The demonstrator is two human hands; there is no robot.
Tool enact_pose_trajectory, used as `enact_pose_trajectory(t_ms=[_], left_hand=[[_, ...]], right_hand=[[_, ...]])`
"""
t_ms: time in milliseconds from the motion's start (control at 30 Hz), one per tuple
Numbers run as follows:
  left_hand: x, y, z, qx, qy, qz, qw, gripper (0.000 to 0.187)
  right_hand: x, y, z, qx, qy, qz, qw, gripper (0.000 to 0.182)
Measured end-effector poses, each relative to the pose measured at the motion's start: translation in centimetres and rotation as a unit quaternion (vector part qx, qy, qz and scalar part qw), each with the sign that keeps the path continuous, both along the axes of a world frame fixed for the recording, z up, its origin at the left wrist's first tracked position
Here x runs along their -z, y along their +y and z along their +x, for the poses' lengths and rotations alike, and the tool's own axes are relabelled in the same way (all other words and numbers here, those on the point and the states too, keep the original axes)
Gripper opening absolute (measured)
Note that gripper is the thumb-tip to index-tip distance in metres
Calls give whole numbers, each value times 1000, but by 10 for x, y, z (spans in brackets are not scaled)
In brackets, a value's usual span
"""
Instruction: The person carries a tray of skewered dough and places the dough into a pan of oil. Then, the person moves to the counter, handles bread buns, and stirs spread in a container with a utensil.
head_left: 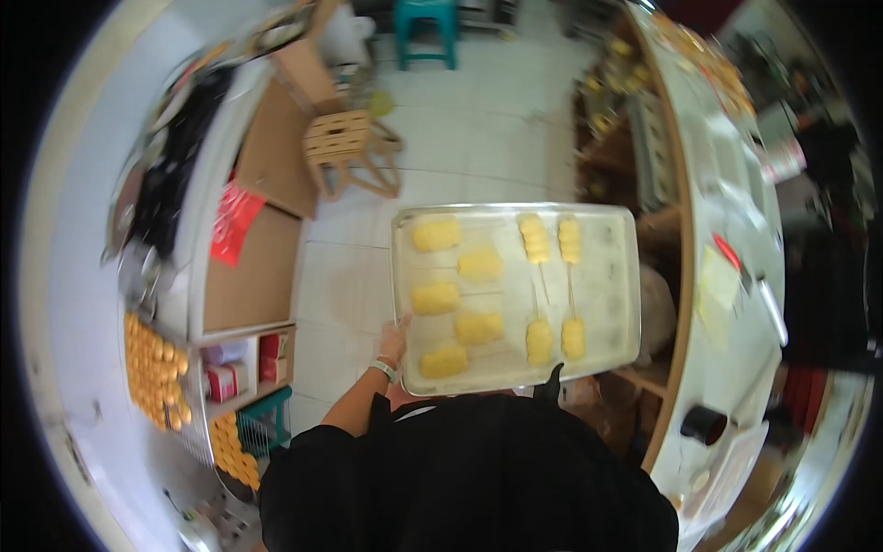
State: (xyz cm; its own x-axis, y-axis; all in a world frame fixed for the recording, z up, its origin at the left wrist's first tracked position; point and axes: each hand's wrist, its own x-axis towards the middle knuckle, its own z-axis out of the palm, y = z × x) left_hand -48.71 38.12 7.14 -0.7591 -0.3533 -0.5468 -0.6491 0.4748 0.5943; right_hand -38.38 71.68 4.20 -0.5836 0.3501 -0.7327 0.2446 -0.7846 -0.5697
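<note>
A large metal baking tray (602, 276) is level in front of my body, above the tiled floor. Several yellow coated skewers lie on it: thick oval pieces (435, 298) on the left and ridged pieces (533, 239) with thin sticks to the right of the middle. My left hand (394, 341), with a band at the wrist, grips the tray's left edge near the front corner. Its fingers are partly hidden by the rim. My right hand does not show; a black piece of cloth (555, 382) lies against the tray's front edge.
A wooden stool (340, 136) stands ahead on the left, with a teal stool (427, 32) farther off. A long counter (704, 359) runs along the right, bearing red-handled scissors (727, 251) and a black cup (705, 425). At lower left are racks of round golden pieces (154, 371).
</note>
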Motion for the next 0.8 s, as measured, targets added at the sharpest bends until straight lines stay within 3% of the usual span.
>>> enact_pose_trajectory(t_ms=[67,133,267,333,433,533,633,800], left_hand=[[-26,-53,10,-22,-4,-36,999,55],[-33,-109,32,-9,-2,-29,1000,53],[-36,-198,70,-89,8,-35,995,51],[-83,-221,82,-119,-51,-70,989,46],[-65,-263,107,-120,-52,-174,976,44],[-31,-301,116,-241,-86,-148,955,36],[-65,-312,105,-283,4,-107,953,40],[-62,-336,66,-494,74,1,866,59]], right_hand=[[-10,-44,-21,-49,8,1,999,63],[-21,-87,-44,-111,20,8,994,63],[-40,-180,-97,-234,55,18,971,62],[-51,-224,-125,-297,89,13,951,61],[-60,-291,-169,-399,175,-7,900,70],[-49,-348,-224,-470,187,11,862,74],[-58,-402,-276,-547,183,45,815,73],[-87,-488,-344,-594,215,18,775,67]])
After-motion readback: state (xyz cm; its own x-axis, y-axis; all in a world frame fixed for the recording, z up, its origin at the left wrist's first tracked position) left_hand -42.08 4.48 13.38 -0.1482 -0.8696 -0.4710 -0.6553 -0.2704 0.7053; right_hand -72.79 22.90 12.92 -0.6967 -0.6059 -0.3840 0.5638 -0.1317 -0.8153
